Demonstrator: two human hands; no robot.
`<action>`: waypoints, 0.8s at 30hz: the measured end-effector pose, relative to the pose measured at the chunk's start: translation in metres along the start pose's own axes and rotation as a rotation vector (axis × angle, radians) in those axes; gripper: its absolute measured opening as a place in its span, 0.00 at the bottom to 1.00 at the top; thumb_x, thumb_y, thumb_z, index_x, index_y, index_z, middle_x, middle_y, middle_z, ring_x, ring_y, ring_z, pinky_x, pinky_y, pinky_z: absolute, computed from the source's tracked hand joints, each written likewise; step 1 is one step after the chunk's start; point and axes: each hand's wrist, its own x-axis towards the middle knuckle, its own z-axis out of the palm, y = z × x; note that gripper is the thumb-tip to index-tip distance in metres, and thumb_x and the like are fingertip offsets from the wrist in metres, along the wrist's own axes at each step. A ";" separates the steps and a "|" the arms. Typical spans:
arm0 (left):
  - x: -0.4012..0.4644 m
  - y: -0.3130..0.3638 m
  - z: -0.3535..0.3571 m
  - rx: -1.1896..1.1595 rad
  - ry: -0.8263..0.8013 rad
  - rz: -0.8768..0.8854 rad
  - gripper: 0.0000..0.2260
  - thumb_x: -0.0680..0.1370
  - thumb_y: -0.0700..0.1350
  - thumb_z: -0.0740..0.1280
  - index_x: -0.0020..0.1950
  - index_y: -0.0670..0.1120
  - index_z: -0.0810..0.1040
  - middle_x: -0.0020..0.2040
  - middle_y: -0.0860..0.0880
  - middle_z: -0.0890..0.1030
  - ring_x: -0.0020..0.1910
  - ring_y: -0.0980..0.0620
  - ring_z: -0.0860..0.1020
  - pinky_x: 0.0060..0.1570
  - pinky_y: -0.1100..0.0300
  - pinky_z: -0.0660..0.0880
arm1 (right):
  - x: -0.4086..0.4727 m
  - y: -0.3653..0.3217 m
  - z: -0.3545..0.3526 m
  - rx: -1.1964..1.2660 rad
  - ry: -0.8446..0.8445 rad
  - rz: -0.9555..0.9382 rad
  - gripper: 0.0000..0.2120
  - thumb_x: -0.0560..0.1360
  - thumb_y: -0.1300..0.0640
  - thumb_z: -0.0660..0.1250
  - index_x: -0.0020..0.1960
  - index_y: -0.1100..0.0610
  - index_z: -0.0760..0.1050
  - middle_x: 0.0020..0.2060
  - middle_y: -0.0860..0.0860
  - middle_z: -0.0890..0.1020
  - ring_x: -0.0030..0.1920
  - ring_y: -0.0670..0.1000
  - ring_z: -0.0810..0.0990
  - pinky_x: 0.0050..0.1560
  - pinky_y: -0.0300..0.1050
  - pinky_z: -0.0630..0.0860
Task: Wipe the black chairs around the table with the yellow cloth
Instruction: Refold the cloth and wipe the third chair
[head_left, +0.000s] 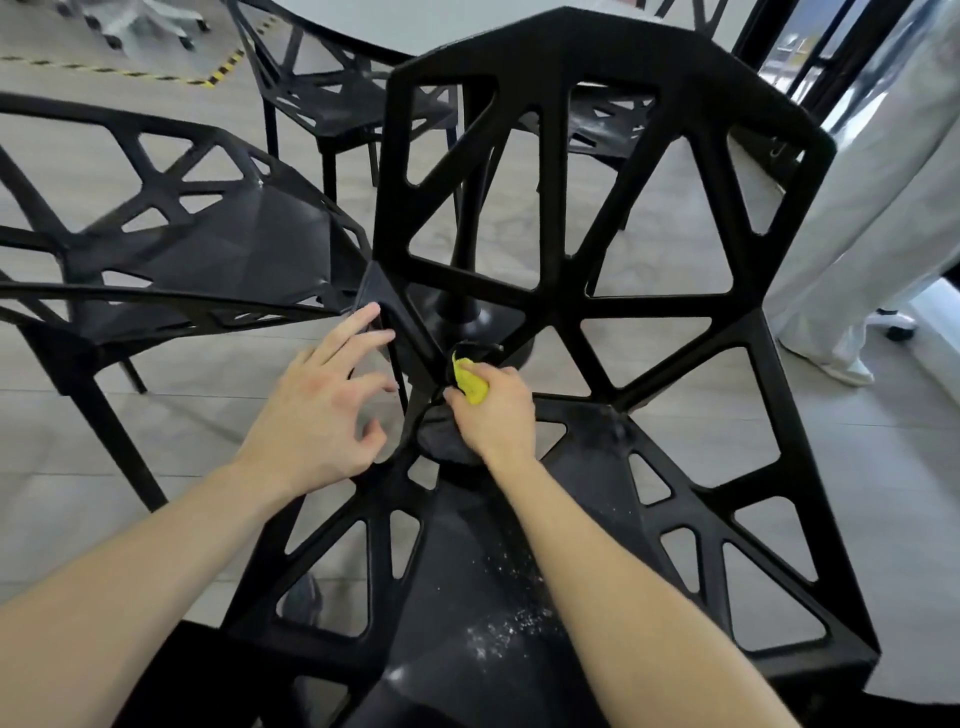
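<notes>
A black lattice chair (649, 306) fills the middle of the view, its backrest rising away from me and its seat running toward me. White crumbs or dust speckle the seat (498, 623). My right hand (493, 410) grips the bunched yellow cloth (470, 382) and presses it where the seat meets the backrest. My left hand (322, 405) hovers beside the chair's left edge with fingers spread, its fingertips touching the frame near a second black chair (208, 249) on the left.
A third black chair (332, 88) stands further back by the pale table (363, 21), whose black pedestal (467, 291) shows through the backrest. A person in light trousers (857, 234) stands at the right. Yellow-black floor tape (218, 73) marks the grey floor.
</notes>
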 end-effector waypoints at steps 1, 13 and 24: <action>0.001 0.001 0.000 0.013 0.004 -0.007 0.17 0.69 0.42 0.74 0.57 0.46 0.86 0.83 0.44 0.68 0.88 0.46 0.55 0.71 0.40 0.72 | -0.001 -0.002 -0.001 -0.032 -0.015 -0.035 0.23 0.77 0.47 0.74 0.72 0.44 0.78 0.60 0.50 0.74 0.57 0.57 0.80 0.59 0.50 0.76; 0.002 0.006 0.000 0.052 0.045 -0.094 0.36 0.69 0.37 0.73 0.78 0.43 0.72 0.89 0.44 0.49 0.89 0.45 0.46 0.75 0.38 0.72 | -0.005 0.086 -0.081 -0.544 0.100 -0.076 0.29 0.69 0.56 0.57 0.68 0.51 0.80 0.61 0.56 0.77 0.57 0.65 0.73 0.58 0.59 0.77; 0.000 0.008 0.000 0.119 0.039 -0.144 0.46 0.70 0.36 0.73 0.87 0.46 0.58 0.89 0.44 0.44 0.89 0.44 0.45 0.75 0.42 0.73 | -0.014 0.095 -0.080 -0.700 -0.040 -0.333 0.29 0.65 0.58 0.66 0.66 0.47 0.78 0.63 0.49 0.80 0.60 0.59 0.73 0.56 0.53 0.75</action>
